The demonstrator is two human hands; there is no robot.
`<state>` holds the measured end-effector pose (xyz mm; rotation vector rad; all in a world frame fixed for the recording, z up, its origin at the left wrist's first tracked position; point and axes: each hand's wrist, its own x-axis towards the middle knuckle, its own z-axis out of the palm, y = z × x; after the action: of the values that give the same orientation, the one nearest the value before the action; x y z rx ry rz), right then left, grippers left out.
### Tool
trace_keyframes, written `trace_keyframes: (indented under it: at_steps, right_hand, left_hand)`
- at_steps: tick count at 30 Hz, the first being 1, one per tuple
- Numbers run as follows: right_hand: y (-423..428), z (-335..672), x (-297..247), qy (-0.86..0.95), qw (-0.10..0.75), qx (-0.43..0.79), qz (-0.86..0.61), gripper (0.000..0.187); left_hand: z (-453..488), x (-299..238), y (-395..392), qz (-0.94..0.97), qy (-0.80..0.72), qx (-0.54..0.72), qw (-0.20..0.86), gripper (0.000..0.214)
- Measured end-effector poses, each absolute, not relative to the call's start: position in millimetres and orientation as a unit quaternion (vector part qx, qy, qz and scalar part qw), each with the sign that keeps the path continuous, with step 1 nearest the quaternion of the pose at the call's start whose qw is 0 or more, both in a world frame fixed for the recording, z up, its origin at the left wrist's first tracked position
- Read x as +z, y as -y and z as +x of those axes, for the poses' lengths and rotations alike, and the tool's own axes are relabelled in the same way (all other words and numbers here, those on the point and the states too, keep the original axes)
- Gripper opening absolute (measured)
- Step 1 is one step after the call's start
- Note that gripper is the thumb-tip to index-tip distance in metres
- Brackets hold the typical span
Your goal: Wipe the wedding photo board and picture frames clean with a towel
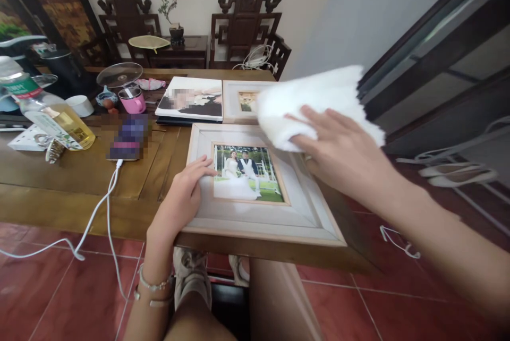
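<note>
While my right hand (340,155) is clamped on a soft, ragged-edged white cloth (314,94) right of the picture's centre, my left hand (182,197) lies unclenched against the pale, rectangular frame (255,217), mid-picture, on brown wooden table (79,179) planks.

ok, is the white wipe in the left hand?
No, the right hand holds the white wipe, while the left hand rests on the picture frame.

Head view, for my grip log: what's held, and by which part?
The right hand holds the jagged white cloth by its near edge; the left hand rests on the pale rectangular picture frame.
</note>
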<state>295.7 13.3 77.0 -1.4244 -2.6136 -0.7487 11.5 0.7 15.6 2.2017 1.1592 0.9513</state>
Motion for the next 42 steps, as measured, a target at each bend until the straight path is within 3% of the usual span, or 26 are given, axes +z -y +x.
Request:
trace_keyframes:
  at_steps: [3, 8, 14, 18, 25, 31, 37, 42]
  right_hand:
    - [-15, 291, 54, 0.865, -0.013, -0.185, -0.465, 0.045]
    - [-1, 285, 46, 0.865, -0.010, -0.152, -0.478, 0.053]
    - [61, 287, 66, 0.899, 0.037, -0.102, -0.424, 0.045]
    - [93, 292, 70, 0.910, 0.077, -0.121, -0.389, 0.051]
    - [31, 300, 47, 0.857, 0.032, -0.117, -0.501, 0.045]
    - [-5, 288, 37, 0.858, 0.052, -0.165, -0.483, 0.041]
    - [65, 279, 57, 0.898, 0.053, -0.176, -0.400, 0.044]
    - [113, 275, 68, 0.904, 0.113, -0.146, -0.385, 0.052]
  left_hand:
    - [12, 16, -1, 0.803, -0.426, 0.347, 0.232, 0.045]
    - [12, 15, -2, 0.801, -0.431, 0.350, 0.223, 0.044]
    - [12, 15, -2, 0.803, -0.432, 0.347, 0.220, 0.042]
    - [12, 16, -1, 0.805, -0.428, 0.347, 0.221, 0.042]
    - [10, 17, -1, 0.808, -0.421, 0.337, 0.237, 0.042]
    - [12, 16, -1, 0.796, -0.433, 0.350, 0.236, 0.040]
    - [12, 13, -2, 0.793, -0.437, 0.360, 0.224, 0.040]
    - [10, 14, -2, 0.800, -0.425, 0.355, 0.229, 0.040]
